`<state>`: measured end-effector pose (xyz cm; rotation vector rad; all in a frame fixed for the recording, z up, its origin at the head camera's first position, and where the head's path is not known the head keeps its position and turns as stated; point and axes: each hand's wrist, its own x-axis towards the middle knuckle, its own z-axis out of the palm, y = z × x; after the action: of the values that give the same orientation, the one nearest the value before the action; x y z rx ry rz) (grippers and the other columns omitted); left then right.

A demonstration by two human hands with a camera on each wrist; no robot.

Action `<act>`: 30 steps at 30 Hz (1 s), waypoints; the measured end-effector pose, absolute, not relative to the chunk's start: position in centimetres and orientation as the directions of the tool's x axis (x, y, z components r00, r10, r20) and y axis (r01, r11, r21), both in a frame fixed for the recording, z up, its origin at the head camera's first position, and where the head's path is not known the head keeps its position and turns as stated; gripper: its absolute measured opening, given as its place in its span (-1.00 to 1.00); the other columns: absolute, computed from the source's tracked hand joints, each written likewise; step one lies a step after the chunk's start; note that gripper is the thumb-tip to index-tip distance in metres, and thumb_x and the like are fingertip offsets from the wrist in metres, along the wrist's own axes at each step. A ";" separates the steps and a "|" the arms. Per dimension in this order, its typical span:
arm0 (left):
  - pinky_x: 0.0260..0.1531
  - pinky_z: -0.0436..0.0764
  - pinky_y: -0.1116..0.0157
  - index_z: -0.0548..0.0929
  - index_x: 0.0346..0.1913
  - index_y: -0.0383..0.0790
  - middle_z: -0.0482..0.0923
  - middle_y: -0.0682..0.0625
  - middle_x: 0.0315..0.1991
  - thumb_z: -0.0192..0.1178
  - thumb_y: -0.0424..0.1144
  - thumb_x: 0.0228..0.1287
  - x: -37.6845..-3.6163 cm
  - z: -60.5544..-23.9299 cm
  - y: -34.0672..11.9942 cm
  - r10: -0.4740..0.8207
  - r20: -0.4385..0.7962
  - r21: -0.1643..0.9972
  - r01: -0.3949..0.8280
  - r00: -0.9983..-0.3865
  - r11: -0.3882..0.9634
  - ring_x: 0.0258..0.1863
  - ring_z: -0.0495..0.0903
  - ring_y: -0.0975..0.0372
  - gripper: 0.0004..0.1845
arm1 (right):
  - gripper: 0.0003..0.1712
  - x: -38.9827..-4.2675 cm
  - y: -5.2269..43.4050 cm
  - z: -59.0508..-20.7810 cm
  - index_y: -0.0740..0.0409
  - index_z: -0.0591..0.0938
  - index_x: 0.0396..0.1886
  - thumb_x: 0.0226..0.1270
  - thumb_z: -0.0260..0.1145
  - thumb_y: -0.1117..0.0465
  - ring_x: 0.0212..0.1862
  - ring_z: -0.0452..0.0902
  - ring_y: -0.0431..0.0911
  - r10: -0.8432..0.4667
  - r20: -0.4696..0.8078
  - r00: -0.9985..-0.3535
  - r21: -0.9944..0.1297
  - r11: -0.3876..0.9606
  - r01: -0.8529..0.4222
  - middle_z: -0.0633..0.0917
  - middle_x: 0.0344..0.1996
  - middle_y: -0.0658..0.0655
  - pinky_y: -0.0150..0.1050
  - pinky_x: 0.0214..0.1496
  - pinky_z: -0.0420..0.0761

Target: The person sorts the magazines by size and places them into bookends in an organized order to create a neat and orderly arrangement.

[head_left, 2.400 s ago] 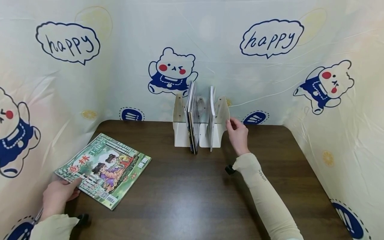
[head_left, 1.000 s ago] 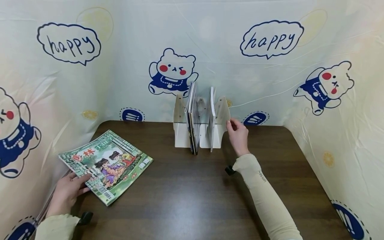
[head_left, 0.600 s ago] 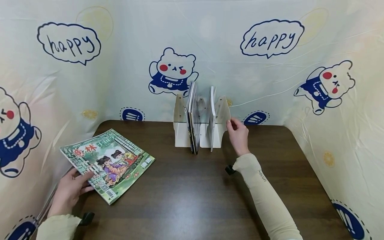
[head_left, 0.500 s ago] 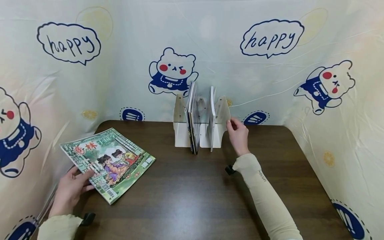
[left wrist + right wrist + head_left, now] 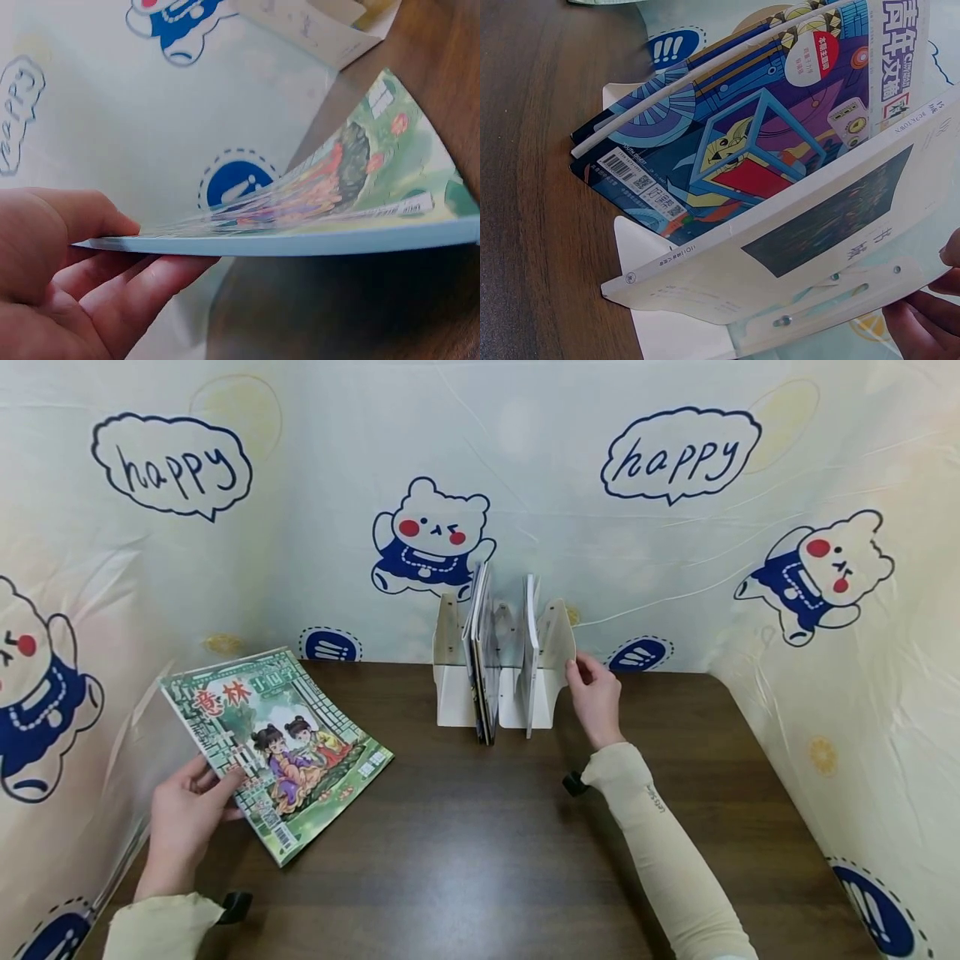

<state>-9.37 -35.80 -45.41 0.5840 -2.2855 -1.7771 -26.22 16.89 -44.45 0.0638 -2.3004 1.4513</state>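
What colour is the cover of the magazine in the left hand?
Mainly green, with red characters and two cartoon figures on the magazine; the head view shows it best.

Left wrist view: magazine (image 5: 352, 187) cover blurred near the left hand (image 5: 52, 277), its right corner cut by the frame edge. Right wrist view: right hand (image 5: 926, 319) mostly out of frame, only fingertips (image 5: 919, 326) show. White book (image 5: 780, 247) title too small to read.

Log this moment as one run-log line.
left hand: holds green magazine, far edge lifted | right hand: holds end plate of white book rack | books upright in rack | table
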 end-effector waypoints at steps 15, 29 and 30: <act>-0.59 0.64 0.52 0.66 0.27 -0.36 0.58 0.63 -0.38 0.33 -0.37 0.38 -8.9 -42.4 -31.3 -0.444 0.261 0.876 0.018 -0.857 0.482 -0.46 0.65 0.62 -0.57 | -0.64 -26.2 16.9 -44.5 0.27 0.72 0.16 0.57 0.28 0.14 -0.20 0.64 0.03 0.185 0.387 -0.903 -0.844 0.466 -0.266 0.78 -0.10 0.27 -0.46 -0.27 0.56; -0.43 0.55 0.70 0.79 0.10 -0.29 0.77 -0.21 -0.22 0.32 -0.55 0.22 -8.8 -41.7 -27.8 -0.326 0.559 0.740 0.281 -0.763 0.610 -0.34 0.62 0.72 -0.62 | -0.62 -26.2 16.7 -44.3 0.27 0.72 0.17 0.57 0.28 0.12 -0.20 0.65 0.02 0.190 0.388 -0.902 -0.840 0.475 -0.261 0.79 -0.09 0.27 -0.45 -0.29 0.55; -0.43 0.54 0.70 0.79 0.10 -0.29 0.77 -0.26 -0.23 0.31 -0.56 0.22 -8.8 -41.7 -27.6 -0.321 0.565 0.737 0.290 -0.760 0.611 -0.34 0.62 0.72 -0.62 | -0.62 -26.2 16.7 -44.3 0.28 0.72 0.17 0.57 0.28 0.12 -0.21 0.64 0.02 0.191 0.386 -0.903 -0.842 0.472 -0.260 0.79 -0.09 0.26 -0.45 -0.30 0.54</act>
<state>-8.76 -27.62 -41.66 0.0243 -2.1482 -1.1440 -26.21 16.71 -44.30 0.0580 -2.2943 1.4196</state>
